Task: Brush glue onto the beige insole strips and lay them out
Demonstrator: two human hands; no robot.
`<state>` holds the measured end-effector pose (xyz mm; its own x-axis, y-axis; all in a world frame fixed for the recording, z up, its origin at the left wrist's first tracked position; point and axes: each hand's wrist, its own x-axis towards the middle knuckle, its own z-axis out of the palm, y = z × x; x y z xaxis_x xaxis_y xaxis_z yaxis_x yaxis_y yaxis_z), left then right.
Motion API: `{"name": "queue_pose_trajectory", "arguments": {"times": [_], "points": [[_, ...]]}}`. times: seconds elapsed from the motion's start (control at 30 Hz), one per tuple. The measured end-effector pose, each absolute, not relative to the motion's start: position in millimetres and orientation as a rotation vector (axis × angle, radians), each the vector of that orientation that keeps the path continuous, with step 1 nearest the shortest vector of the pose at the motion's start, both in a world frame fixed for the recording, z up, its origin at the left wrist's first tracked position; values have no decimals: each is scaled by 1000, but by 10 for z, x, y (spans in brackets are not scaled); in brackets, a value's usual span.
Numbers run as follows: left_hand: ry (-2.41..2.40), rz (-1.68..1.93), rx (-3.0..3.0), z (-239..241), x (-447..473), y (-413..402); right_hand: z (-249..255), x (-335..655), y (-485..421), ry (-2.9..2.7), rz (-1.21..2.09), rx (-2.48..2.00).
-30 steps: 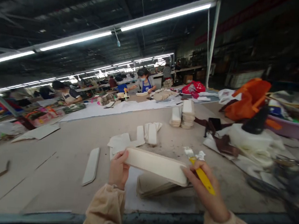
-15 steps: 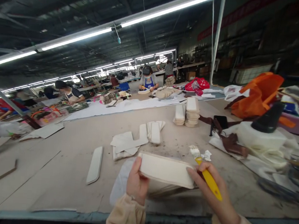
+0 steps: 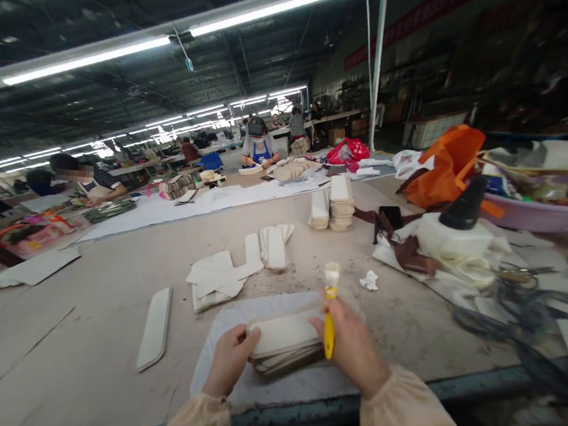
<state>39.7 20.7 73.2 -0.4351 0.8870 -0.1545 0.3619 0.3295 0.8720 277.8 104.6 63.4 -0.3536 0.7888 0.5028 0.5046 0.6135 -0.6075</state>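
Now the left hand's [image 3: 230,358] fingers curl over the near left end of a cream panel [image 3: 285,334], thumb on top, gripping it. The right hand [image 3: 351,347] is closed around the yellow handle of a small brush [image 3: 329,314], and its fingertips also touch the panel's right end. The brush stands almost upright, its whitish bristles pointing away from the person.

A second ago both hands held this panel up in the air, tilted above the table, with the brush slanting out to the right. The panel has since come down and lies flat as the top piece of a low stack of similar panels [image 3: 287,364]. That stack sits on a pale sheet [image 3: 275,302] at the near edge of the table [image 3: 102,329].

Further out lie a single long strip [image 3: 155,328] to the left, loose cream pieces [image 3: 217,277], a crumpled scrap [image 3: 369,279], two neat piles [image 3: 335,204] and a white bottle with a black nozzle [image 3: 456,229]. Other people work at distant tables
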Motion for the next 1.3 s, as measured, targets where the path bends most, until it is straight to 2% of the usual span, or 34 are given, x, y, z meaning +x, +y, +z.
{"name": "queue_pose_trajectory", "arguments": {"times": [0.13,0.23,0.43,0.63,0.77,0.87,1.13,1.3], "points": [[1972,940,1109,646,350,230,542,2353,715,-2298,639,-684],[1986,898,1080,607,331,226,470,2217,618,-2380,703,-611],[1952,950,1028,603,368,201,483,2555,781,-2349,693,-849],[1912,1008,956,673,387,195,406,3042,1128,-2196,493,-1139],[1791,1042,944,900,289,214,571,3246,1226,-1935,294,-1300],[1698,1089,972,1217,189,308,765,3371,1222,-1770,272,-1279],[1653,1347,943,2036,99,1317,876,3495,1199,-1660,329,-1177],[1850,1403,845,1904,99,2169,833,3495,1243,-1690,334,-1212]]}}
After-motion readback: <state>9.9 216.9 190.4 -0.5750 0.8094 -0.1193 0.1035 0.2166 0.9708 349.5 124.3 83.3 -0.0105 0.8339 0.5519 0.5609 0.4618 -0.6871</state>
